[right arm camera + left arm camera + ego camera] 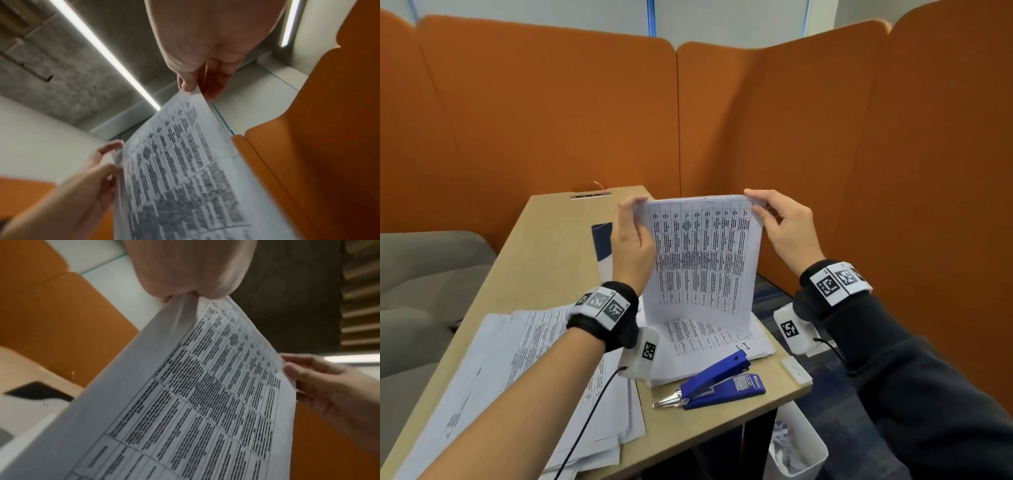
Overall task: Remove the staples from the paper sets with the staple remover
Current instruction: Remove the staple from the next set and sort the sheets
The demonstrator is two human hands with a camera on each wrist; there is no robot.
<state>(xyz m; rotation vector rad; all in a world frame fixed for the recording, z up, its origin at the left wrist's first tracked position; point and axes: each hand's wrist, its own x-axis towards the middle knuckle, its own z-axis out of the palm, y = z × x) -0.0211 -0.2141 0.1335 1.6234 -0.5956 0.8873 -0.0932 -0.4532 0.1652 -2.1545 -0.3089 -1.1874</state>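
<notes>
A paper set (702,260) printed with a table stands upright above the desk, lifted by its top corners. My left hand (631,226) pinches the top left corner (185,298), and my right hand (774,219) pinches the top right corner (193,91). The sheets fan apart slightly at the left corner in the left wrist view. The blue staple remover (717,385) lies on the desk in front of me, untouched, its metal jaws pointing left. No staple shows in any view.
A stack of papers (719,342) lies under the lifted set, and a spread pile of sheets (517,377) covers the desk's left front. Orange partitions (551,120) ring the wooden desk (544,240). A white bin (798,445) stands below the right edge.
</notes>
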